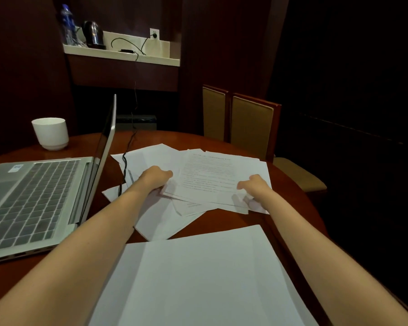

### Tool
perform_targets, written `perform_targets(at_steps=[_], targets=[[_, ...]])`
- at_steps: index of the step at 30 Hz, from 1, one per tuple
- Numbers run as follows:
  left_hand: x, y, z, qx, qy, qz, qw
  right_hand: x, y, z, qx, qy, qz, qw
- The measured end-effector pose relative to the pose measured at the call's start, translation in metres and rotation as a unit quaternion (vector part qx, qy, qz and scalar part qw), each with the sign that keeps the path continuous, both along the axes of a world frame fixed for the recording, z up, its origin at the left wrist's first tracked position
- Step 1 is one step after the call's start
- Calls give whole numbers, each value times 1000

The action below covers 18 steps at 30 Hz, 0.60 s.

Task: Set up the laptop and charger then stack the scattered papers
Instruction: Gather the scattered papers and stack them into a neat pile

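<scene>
Head view, paper-gathering stage. The open silver laptop with grey keyboard (33, 196) stands at the left of the round reddish-brown wooden table (222, 222). A thin black charger cable (125, 158) drops from the white wall socket (154, 34) above the far shelf (118, 55) and runs over the sheets toward the laptop's hinge side. Its end is hidden behind the left forearm, so whether it is plugged into the laptop cannot be told. The set-up step thus appears done or nearly so, and the stacking step is judged to be in hand. The scattered white paper sheets (210, 175) lie fanned at mid-table, a printed page uppermost, with several skewed sheets beneath and the cable lying across their left edge. The left hand (156, 178) grips the left edge of the upper sheets, fingers curled around it. The right hand (253, 185) pinches their near right corner, thumb on top and fingers underneath, showing faintly through the paper. A second group of blank white sheets (198, 278) lies nearer the person, apart from the fanned group and roughly squared. A white ceramic cup (51, 134) stands behind the laptop. The next move likely calls for drawing the held sheets together, freeing those under the cable without tugging it, squaring the edges and uniting them with the near group. Thin paper slips and creases readily, so both grips should be even.
</scene>
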<state>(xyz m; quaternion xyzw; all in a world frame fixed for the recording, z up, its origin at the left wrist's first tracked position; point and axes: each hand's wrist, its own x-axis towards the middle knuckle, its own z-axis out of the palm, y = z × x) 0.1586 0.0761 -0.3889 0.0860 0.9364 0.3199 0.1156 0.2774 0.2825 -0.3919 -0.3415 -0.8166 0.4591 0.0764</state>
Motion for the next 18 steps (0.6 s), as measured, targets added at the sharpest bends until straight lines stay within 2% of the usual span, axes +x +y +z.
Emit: perform_targets(at_steps=[4, 7, 10, 11, 14, 16, 18], targets=[[5, 15, 2, 17, -25, -13, 999, -5, 3, 8, -69, -3, -61, 996], [15, 22, 4, 123, -139, -34, 982, -4, -1, 9, -49, -27, -51, 997], [15, 21, 0, 165, -190, -69, 965, -5, -6, 8, -54, -11, -66, 996], [15, 19, 1, 170, -188, -67, 965, -5, -5, 7, -40, -10, -82, 996], [8, 11, 4, 179, -105, -6, 978, -5, 0, 6, -25, 38, -146, 988], [-4, 1, 1, 141, -27, 28, 989, -6, 7, 8, -77, 75, -184, 977], [-5, -9, -2, 122, -5, 85, 989, -6, 11, 12, -126, 85, -196, 969]])
